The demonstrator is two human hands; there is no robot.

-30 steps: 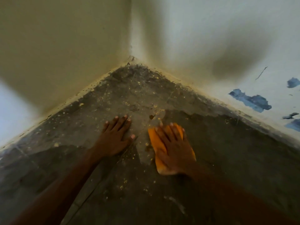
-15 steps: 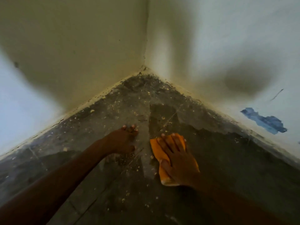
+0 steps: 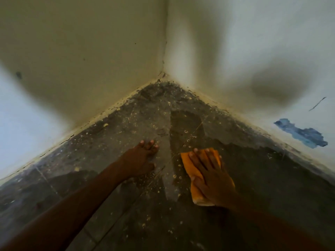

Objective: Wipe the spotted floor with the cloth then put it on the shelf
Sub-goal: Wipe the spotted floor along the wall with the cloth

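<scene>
The head view looks down into a room corner. The cloth is orange, soft and folded into a long flat pad, its near end paler. It lies on the floor under the right hand, whose fingers are spread flat and pressed on it, not curled around it; the cloth's far edge shows just past the fingertips. The left hand rests on the bare floor beside it, well clear of the cloth, fingers loosely bunched and holding nothing.

The floor is dark, rough and grimy, crossed by thin tile joints and sprinkled with pale crumbs and flecks. Ahead of the right fingers a darker, damp-looking patch runs toward the corner. Two pale, matte walls meet there, with a cracked, dirty seam along their base. To the right of the fingers, a ragged blue patch breaks the wall paint.
</scene>
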